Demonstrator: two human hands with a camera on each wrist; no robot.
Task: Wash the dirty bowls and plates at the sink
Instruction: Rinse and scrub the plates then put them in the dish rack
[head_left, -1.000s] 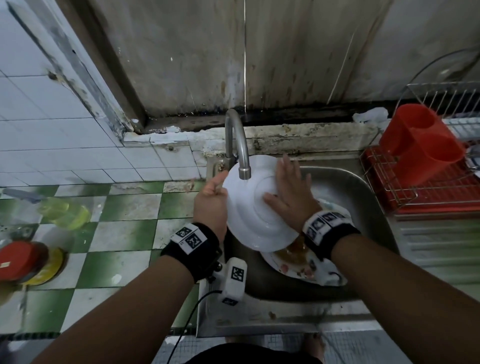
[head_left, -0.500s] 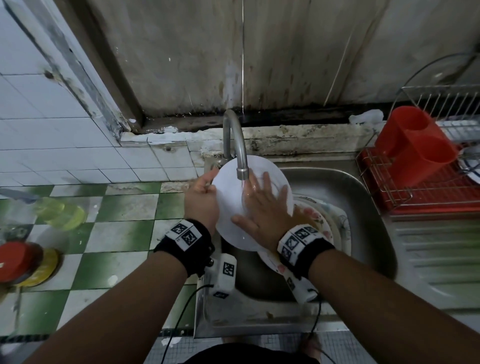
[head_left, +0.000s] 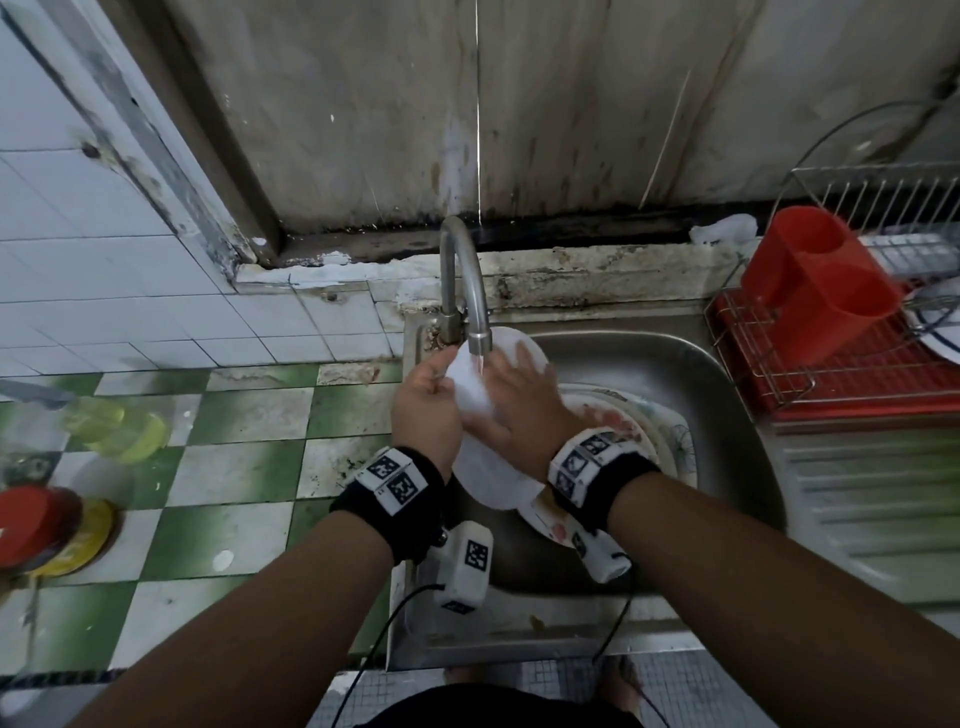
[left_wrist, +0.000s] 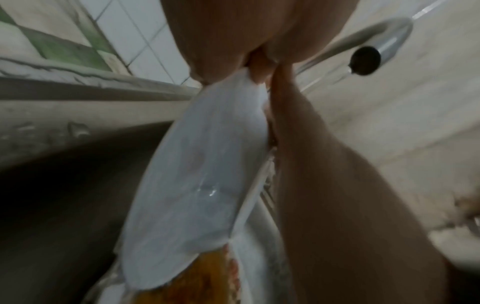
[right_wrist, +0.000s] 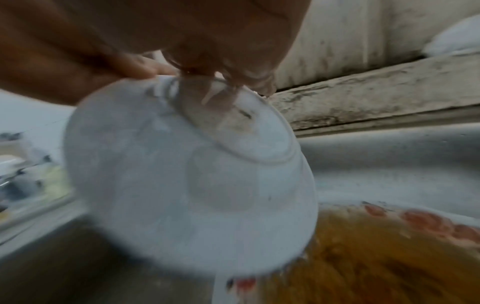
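A white plate (head_left: 488, 478) is held tilted over the steel sink (head_left: 675, 364), under water running from the faucet (head_left: 470, 312). My left hand (head_left: 423, 415) grips the plate's left rim, thumb on top. My right hand (head_left: 519, 410) lies flat on the plate's face with fingers spread, in the stream. The left wrist view shows the plate (left_wrist: 197, 174) edge-on, wet. In the right wrist view the plate (right_wrist: 187, 185) fills the middle, blurred. Beneath it lie dirty patterned plates (head_left: 660, 441) smeared with orange sauce (right_wrist: 389, 257).
A red dish rack (head_left: 857, 374) with a red cup holder (head_left: 821, 291) and a plate (head_left: 940, 322) stands right of the sink. On the green-checked counter at left are a yellow soap bottle (head_left: 114, 426) and red and yellow lids (head_left: 47, 525).
My right hand has slid from the plate's right side to its middle under the stream. My left hand has moved up the rim, and the plate now stands steeper.
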